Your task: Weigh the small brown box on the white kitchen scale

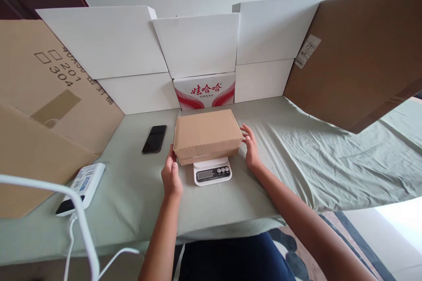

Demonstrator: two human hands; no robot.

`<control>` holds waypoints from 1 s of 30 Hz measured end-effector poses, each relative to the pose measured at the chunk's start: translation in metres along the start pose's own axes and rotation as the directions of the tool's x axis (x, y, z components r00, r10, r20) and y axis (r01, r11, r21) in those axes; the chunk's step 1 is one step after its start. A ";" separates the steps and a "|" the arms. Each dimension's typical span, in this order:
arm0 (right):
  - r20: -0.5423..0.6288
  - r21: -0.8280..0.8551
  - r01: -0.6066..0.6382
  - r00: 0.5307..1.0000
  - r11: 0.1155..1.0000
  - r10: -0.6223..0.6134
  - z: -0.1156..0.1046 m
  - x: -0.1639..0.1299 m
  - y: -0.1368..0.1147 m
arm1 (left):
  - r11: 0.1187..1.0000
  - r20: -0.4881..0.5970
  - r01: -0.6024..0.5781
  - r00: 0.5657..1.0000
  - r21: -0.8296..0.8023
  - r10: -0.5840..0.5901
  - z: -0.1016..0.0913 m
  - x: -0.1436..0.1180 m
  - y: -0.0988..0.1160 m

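A closed brown cardboard box rests on a small white digital scale in the middle of the cloth-covered table. My left hand presses flat against the box's left side near its front corner. My right hand touches the box's right side with fingers spread. Both hands flank the box; whether they carry any of its weight I cannot tell. The scale's display and buttons face me below the box.
A black phone lies left of the box. A white power bank with cables sits at the front left. White boxes and a red-printed carton line the back. Big cardboard sheets lean at both sides.
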State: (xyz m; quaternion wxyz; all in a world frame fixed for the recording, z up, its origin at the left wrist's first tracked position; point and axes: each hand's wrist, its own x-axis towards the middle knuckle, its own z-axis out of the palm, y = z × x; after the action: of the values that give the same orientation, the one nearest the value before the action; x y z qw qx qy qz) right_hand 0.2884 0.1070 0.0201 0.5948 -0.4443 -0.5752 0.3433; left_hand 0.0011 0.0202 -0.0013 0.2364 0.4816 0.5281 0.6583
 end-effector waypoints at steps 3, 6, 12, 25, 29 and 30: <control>0.003 0.015 -0.021 1.000 1.000 0.021 0.000 0.000 -0.001 | 1.000 -0.008 0.019 1.000 -0.007 -0.019 0.000 0.000 0.001; 0.012 0.016 -0.023 1.000 1.000 0.022 0.000 0.000 -0.003 | 1.000 -0.013 0.021 1.000 -0.018 -0.021 0.001 0.000 0.001; 0.008 0.035 -0.031 1.000 0.999 0.031 -0.002 0.000 -0.001 | 0.999 -0.003 0.035 0.999 -0.004 -0.035 0.000 -0.001 0.001; 0.111 0.051 0.026 0.993 0.998 -0.031 0.001 -0.006 -0.012 | 0.995 0.063 0.035 0.997 0.097 -0.041 -0.001 -0.002 0.011; 0.126 0.048 0.043 0.991 0.998 -0.049 0.002 -0.014 -0.018 | 0.992 0.120 0.032 0.992 0.120 -0.047 0.000 -0.008 0.017; 0.130 0.046 0.054 0.990 0.997 -0.060 0.002 -0.014 -0.020 | 0.994 0.135 0.043 0.989 0.101 -0.056 0.001 -0.007 0.021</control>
State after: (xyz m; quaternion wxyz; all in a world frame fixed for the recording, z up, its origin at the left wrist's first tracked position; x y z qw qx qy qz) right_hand 0.2831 0.0865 0.0333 0.5745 -0.3913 -0.6183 0.3668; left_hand 0.0089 0.0076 0.0148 0.2648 0.5235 0.5539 0.5908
